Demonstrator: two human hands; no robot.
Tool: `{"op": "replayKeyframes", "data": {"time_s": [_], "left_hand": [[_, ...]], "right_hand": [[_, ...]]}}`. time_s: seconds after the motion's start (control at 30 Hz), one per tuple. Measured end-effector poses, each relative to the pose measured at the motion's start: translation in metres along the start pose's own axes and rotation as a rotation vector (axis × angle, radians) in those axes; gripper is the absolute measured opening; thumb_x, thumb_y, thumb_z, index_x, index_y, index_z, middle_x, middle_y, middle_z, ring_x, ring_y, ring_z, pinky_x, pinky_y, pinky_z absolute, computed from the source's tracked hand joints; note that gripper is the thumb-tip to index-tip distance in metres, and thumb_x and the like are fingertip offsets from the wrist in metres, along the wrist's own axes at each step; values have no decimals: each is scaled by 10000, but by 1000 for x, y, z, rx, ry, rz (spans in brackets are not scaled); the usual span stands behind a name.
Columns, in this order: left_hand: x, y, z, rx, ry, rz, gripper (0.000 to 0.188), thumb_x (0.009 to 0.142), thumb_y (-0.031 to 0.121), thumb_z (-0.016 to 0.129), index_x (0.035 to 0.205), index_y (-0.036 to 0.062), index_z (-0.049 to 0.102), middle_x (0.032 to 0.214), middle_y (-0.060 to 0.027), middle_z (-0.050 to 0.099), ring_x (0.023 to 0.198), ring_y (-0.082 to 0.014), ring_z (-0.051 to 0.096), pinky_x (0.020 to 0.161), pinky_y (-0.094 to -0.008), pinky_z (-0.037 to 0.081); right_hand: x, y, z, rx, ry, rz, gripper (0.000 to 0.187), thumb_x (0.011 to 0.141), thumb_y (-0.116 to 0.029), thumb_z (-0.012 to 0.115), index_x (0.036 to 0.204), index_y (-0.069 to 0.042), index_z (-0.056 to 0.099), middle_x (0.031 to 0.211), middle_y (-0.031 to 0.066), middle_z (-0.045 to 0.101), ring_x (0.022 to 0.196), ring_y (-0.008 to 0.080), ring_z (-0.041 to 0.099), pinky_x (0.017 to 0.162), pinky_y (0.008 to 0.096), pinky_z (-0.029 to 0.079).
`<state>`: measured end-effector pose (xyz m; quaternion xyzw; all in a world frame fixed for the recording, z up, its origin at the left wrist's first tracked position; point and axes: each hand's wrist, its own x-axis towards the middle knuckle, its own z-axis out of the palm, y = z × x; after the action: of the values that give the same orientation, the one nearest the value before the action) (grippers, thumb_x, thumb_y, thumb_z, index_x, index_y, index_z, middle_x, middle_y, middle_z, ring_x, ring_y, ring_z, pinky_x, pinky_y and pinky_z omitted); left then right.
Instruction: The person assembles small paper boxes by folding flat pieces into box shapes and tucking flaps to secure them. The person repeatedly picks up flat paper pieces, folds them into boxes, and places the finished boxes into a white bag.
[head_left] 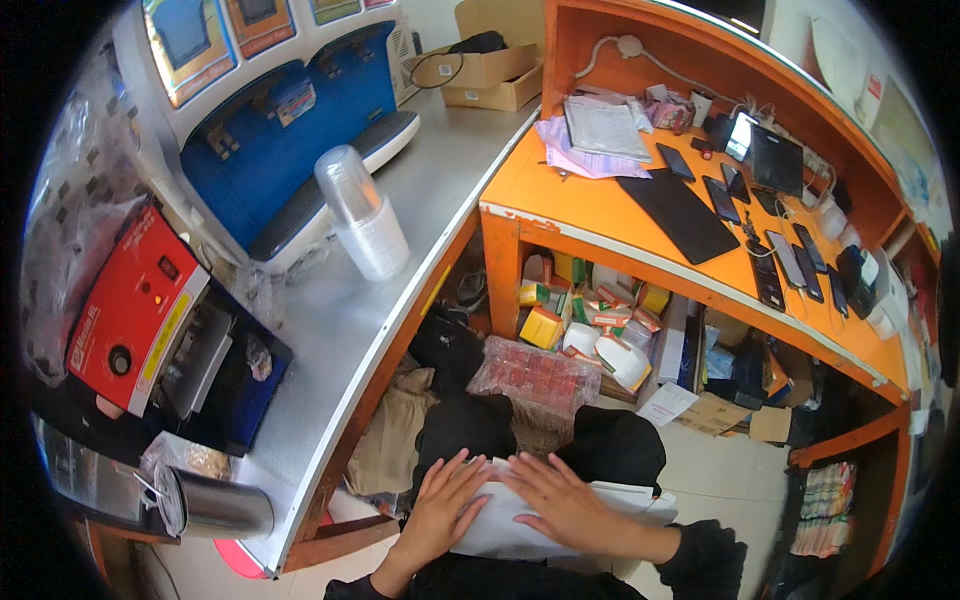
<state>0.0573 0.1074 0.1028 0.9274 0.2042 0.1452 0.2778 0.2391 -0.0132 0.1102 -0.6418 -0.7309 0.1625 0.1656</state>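
A stack of flat white sheets (500, 525), paper-like, lies across my lap at the bottom middle. My left hand (451, 505) rests on its left part, palm down, fingers spread. On the right part lies my right hand (557, 500), also flat, with its fingers stretched toward the far edge and its thumb apart. Neither hand grips anything. The near part of the stack is partly hidden by my hands and dark sleeves. Whether the sheets are single leaves or folded pieces, I cannot tell.
Left stands a metal counter (330, 370) with stacked clear plastic cups (372, 235), a red sealing machine (125, 310) and a steel pitcher (225, 503). An orange desk (610, 215) bears several phones (722, 200). Beneath it are small boxes (541, 327) and a plastic-wrapped red pack (530, 372).
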Motion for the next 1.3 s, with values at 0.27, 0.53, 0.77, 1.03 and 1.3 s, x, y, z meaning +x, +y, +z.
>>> {"op": "replayKeyframes", "data": {"time_s": [0.27,0.53,0.77,1.03,1.3], "left_hand": [[-20,-3,-4,-316,109,-63,300,780,106,668,1070,51,617,1139,-108,590,1101,-288,522,956,-381,384],[-20,0,-10,-360,454,-125,413,731,47,722,1111,6,565,1075,-154,595,988,-280,577,848,-337,451],[9,17,-18,-611,604,93,414,737,-14,684,1120,-6,527,1096,-176,594,1004,-280,575,872,-359,438],[38,53,-32,-1514,355,199,630,822,164,671,1284,3,274,1293,-128,417,1235,-204,389,986,-334,330],[45,43,-47,-970,828,175,220,710,-73,714,897,-24,609,865,-120,661,801,-184,635,723,-292,493]], "right_hand": [[-4,-27,38,156,312,-9,393,752,-177,695,1105,-70,560,1046,104,601,1004,264,558,947,393,387],[1,-11,-21,369,406,167,150,758,-55,688,893,-14,638,837,113,649,760,258,619,708,321,480],[-5,-11,-101,-51,955,90,257,763,-17,634,983,-147,661,933,64,673,838,225,634,796,370,442],[-3,-31,-77,-601,730,-243,268,769,-236,632,1018,-334,637,1061,-64,623,1013,139,556,867,368,377],[19,-25,-78,-152,793,-283,245,692,-156,712,931,-195,675,977,-25,645,867,165,613,824,393,457]]}}
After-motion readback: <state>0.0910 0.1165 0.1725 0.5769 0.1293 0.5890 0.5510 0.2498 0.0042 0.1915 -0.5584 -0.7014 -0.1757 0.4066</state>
